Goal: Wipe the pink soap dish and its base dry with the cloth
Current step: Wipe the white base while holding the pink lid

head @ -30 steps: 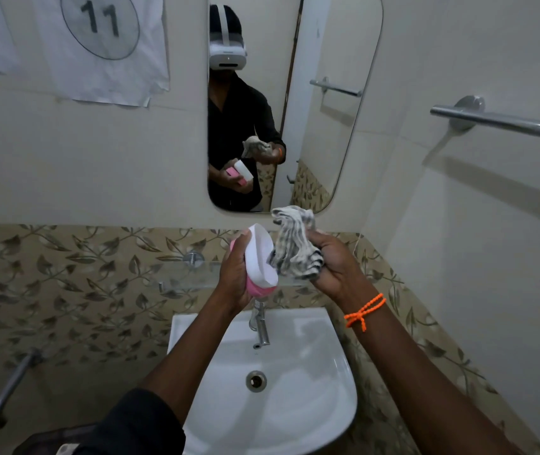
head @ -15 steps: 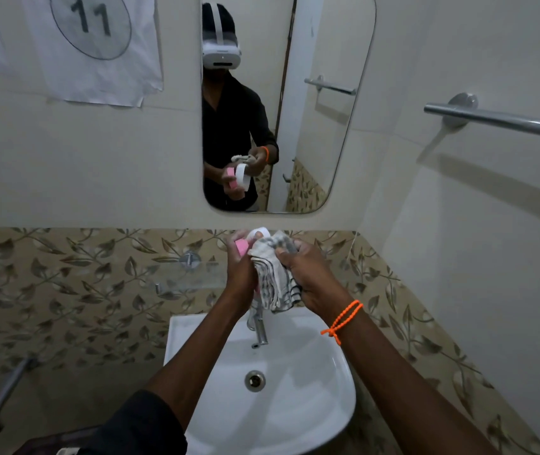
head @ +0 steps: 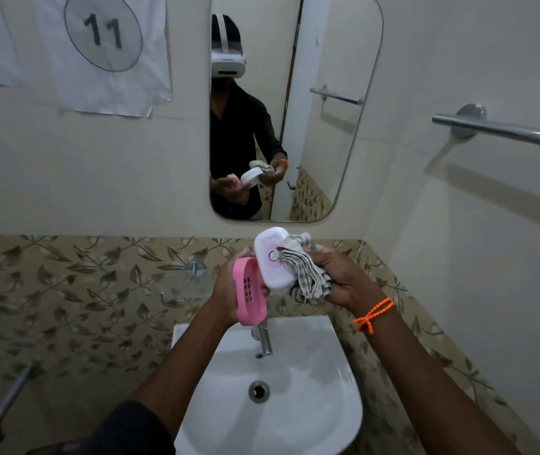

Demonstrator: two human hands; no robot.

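My left hand holds the pink slotted soap dish on edge above the sink, its slots facing right. The white base is now apart from the dish, tilted with its hollow side toward me. My right hand grips the striped cloth and holds the base against it; part of the cloth lies inside the base. Both pieces touch at the base's lower left edge. The mirror repeats both hands.
A white washbasin with a chrome tap sits directly below my hands. A glass shelf projects from the leaf-patterned tiles at the left. A steel towel bar runs along the right wall, and a pipe stands at lower left.
The dish and base were held together in my left hand while the cloth rubbed them; now they are separated, with the base in my right hand along with the cloth.
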